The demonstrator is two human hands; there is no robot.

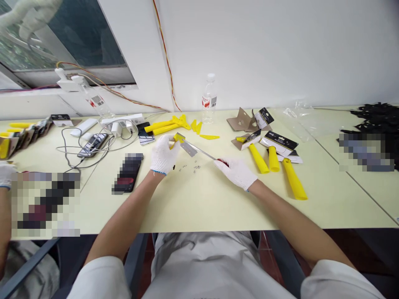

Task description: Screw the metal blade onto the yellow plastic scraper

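Observation:
My left hand [164,153], in a white knit glove, is closed around a yellow scraper head [178,137]. A flat metal blade [189,149] sticks out from it toward the lower right. My gloved right hand [236,171] grips a screwdriver by its dark red handle [222,162]. The screwdriver's long shaft [202,152] points left, its tip at or near the scraper head; whether it touches a screw cannot be made out. Several small screws [196,167] lie loose on the table below the blade.
Yellow handles [165,126] and flat yellow pieces [209,136] lie behind my hands. Carded yellow handles [273,160] lie right. A plastic bottle [209,99] stands by the wall. Phones [128,172] and tangled cables [67,145] are left, near another person's gloved hand [5,174].

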